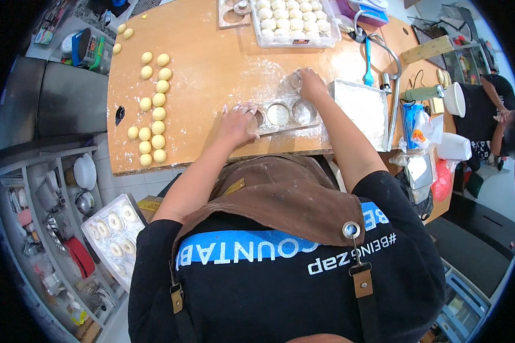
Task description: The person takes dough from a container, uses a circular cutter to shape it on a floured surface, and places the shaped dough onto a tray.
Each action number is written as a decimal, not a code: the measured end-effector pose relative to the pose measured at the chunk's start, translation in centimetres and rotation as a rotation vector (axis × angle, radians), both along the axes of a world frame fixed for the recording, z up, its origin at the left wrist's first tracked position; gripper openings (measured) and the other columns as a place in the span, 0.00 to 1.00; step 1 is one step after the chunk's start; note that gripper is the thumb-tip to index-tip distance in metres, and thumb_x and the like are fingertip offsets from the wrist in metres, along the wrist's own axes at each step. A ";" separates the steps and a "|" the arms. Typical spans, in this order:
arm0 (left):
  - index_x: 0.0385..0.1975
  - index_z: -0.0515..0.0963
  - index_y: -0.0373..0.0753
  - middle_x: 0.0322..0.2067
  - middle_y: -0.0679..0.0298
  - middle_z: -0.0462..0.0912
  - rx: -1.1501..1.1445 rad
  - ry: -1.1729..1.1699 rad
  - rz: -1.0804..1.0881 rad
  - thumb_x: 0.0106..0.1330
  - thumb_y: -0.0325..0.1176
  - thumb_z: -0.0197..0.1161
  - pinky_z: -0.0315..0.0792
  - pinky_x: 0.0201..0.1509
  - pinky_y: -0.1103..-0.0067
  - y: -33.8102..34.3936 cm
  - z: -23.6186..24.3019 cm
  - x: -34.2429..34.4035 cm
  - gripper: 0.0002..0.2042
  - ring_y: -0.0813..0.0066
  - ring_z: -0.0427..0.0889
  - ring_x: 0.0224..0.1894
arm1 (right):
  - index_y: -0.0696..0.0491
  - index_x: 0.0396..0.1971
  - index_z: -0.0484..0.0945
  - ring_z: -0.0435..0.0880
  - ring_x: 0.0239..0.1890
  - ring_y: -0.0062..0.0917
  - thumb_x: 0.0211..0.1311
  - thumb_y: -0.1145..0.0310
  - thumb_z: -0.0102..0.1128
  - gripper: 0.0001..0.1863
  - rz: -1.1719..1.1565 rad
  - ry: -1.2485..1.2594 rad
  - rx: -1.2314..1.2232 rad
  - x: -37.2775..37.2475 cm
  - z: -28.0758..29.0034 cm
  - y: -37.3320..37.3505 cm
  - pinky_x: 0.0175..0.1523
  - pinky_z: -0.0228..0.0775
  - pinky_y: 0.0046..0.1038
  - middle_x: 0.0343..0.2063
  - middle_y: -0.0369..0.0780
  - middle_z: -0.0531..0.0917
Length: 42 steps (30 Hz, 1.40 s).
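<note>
Closest to you is your brown apron (286, 197), its folds reaching the near edge of the table (212, 63). Below the table, to your left, a white tray (133, 272) holds several pale dough rings, and the shelves beside it carry bowls and pans, among them a white bowl (84, 171).

On the table in front of you lies the mould (286, 128), a floury wooden bar with round holes in a row. Your left hand (237, 123) holds its left end, thumb toward the near edge and fingers spread toward the far one, partly covering one hole. The middle and right holes show whitish bottoms; you can't tell from here whether that is dough or just flour.

Your right hand (310, 83) is just beyond the mould's right end, fingers bent and close together over a small greyish round piece (295, 79); whether they pinch it cannot be told.

To the right of the mould, a metal pan (333, 90) is spread with white flour (360, 111). Farther right stands a white tub (455, 100), its contents hidden.

Well to your left, yellow dough balls (159, 126) sit in loose lines straight on the table. At the far side, a clear box (257, 35) holds rows of flour-dusted balls (294, 17). Just left of it is a second mould (226, 22), and to its right a purple box (377, 16) whose inside you cannot see.
</note>
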State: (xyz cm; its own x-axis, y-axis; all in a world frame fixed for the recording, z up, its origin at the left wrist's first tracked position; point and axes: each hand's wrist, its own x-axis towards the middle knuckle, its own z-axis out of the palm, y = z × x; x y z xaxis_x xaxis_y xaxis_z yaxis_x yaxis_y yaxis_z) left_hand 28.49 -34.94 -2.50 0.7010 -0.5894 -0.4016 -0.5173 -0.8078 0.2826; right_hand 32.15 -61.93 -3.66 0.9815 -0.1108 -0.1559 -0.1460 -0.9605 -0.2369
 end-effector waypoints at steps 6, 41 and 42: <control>0.58 0.66 0.46 0.62 0.61 0.62 -0.019 -0.038 0.005 0.46 0.51 0.70 0.43 0.69 0.55 0.2 -0.1 -0.3 0.37 0.63 0.57 0.65 | 0.53 0.48 0.69 0.72 0.52 0.42 0.49 0.76 0.54 0.22 0.102 0.122 0.028 -4.7 1.3 3.6 0.55 0.67 0.37 0.47 0.49 0.73; 0.48 0.65 0.39 0.51 0.53 0.68 -0.211 -0.030 0.015 0.38 0.41 0.73 0.62 0.61 0.68 -1.5 -0.5 0.6 0.35 0.56 0.65 0.57 | 0.51 0.45 0.71 0.79 0.42 0.39 0.56 0.71 0.53 0.15 -0.076 -0.088 0.365 -7.1 5.7 4.4 0.46 0.70 0.37 0.38 0.41 0.82; 0.46 0.65 0.39 0.48 0.54 0.68 -0.261 0.001 0.033 0.38 0.41 0.73 0.63 0.60 0.68 -1.3 0.2 0.6 0.33 0.56 0.66 0.56 | 0.51 0.43 0.73 0.80 0.41 0.39 0.56 0.72 0.52 0.13 -0.142 -0.220 0.380 -7.2 5.7 3.0 0.45 0.70 0.36 0.37 0.42 0.82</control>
